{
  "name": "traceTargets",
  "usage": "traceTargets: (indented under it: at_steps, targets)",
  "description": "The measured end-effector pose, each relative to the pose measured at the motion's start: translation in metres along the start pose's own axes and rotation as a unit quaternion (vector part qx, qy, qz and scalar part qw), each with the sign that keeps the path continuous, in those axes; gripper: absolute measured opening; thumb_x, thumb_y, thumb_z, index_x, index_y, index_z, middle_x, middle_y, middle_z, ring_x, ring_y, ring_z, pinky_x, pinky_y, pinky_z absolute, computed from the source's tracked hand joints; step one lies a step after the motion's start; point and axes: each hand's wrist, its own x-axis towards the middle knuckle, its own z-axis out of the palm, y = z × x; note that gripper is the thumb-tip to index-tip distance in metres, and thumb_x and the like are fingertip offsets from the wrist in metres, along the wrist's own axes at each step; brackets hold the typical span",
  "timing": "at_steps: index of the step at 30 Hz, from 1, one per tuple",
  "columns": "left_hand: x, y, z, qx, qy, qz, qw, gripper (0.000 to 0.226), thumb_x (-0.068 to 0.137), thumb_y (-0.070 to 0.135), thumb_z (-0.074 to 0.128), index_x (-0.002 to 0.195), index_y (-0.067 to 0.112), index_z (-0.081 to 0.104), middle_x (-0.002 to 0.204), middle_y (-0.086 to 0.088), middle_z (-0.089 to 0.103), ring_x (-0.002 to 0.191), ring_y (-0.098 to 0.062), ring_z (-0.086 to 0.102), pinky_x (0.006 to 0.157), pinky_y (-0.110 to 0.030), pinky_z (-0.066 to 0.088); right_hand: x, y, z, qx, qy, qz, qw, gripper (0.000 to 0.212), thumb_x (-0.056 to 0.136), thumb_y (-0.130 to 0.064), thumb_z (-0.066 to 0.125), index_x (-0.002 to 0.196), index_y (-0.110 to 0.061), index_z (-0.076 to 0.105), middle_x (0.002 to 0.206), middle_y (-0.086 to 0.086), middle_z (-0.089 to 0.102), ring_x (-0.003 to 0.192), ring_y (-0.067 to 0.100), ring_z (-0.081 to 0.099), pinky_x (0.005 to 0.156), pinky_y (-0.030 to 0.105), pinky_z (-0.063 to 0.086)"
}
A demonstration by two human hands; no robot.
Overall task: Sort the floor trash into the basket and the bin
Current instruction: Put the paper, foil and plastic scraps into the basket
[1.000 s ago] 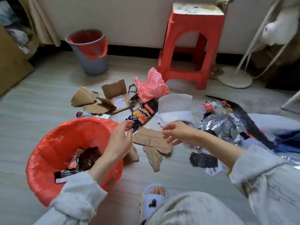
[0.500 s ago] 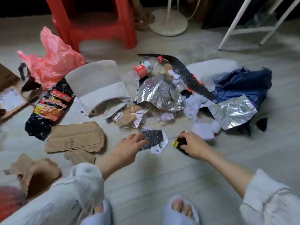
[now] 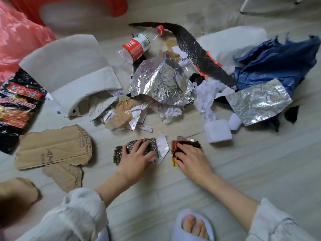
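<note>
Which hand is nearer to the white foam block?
Right. The right hand lies just left of the foam block, on a small wrapper; the left hand is farther left, on a dark scrap.

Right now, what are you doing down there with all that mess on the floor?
A person is crouched over a pile of floor trash, sorting it. The left hand rests on a dark speckled wrapper scrap with a white paper slip beside it. The right hand presses on a small black, red and yellow wrapper. Crumpled foil, torn cardboard, a plastic bottle and a blue bag lie unsorted around them. Neither the basket nor the bin is in view.
</note>
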Motion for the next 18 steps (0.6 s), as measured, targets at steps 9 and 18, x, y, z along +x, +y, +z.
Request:
traceTargets:
  at_steps: [9, 18]
  targets:
    - [0.011, -0.002, 0.01, -0.08, 0.16, -0.059, 0.982, 0.041, 0.065, 0.033, 0.08, 0.087, 0.011, 0.053, 0.106, -0.013, 0.057, 0.099, -0.032, 0.055, 0.082, -0.047, 0.05, 0.021, 0.002, -0.013, -0.016, -0.027, 0.102, 0.994, 0.082, 0.077, -0.032, 0.072, 0.143, -0.013, 0.027, 0.151, 0.009, 0.027, 0.136, 0.026, 0.03, 0.101, 0.042, 0.036]
    - [0.002, -0.021, 0.011, -0.085, 0.112, -0.101, 0.985, 0.038, 0.08, 0.01, 0.064, 0.116, 0.007, 0.053, 0.11, -0.014, 0.051, 0.097, -0.034, 0.047, 0.075, -0.04, 0.041, 0.018, -0.002, -0.009, 0.06, -0.07, 0.141, 0.986, 0.043, 0.085, -0.004, 0.055, 0.125, -0.007, 0.039, 0.128, 0.011, 0.041, 0.117, 0.027, 0.04, 0.094, 0.031, 0.037]
